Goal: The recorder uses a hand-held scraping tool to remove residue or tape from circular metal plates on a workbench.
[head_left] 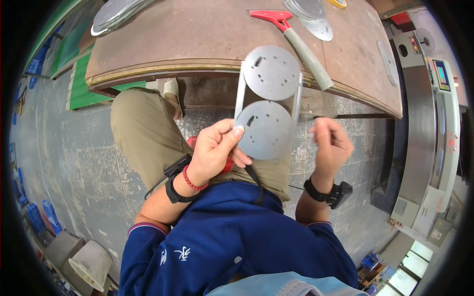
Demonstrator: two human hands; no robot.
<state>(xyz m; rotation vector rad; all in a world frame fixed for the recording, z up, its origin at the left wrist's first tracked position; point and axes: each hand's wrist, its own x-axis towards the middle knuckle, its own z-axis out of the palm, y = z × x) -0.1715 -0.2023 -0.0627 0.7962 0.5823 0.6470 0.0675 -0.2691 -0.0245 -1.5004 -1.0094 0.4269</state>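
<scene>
My left hand (219,145) pinches a flat sheet-metal part (264,130) by its lower left edge, thumb on top and fingers beneath. The part has two round grey discs, one above the other, each pierced with small holes and a slot. Narrow straight metal strips run along both sides between the discs. Its upper disc (271,73) overlaps the table's front edge in view. To the right of the part, apart from it, my right hand (332,145) hovers with curled fingers, slightly blurred. I see nothing in it.
On the wooden table (197,34) lie a scraper (306,56) with red head and grey handle, stacked metal plates (118,15) at left and more round plates (316,27) at the back right. A machine with a control panel (442,76) stands to the right.
</scene>
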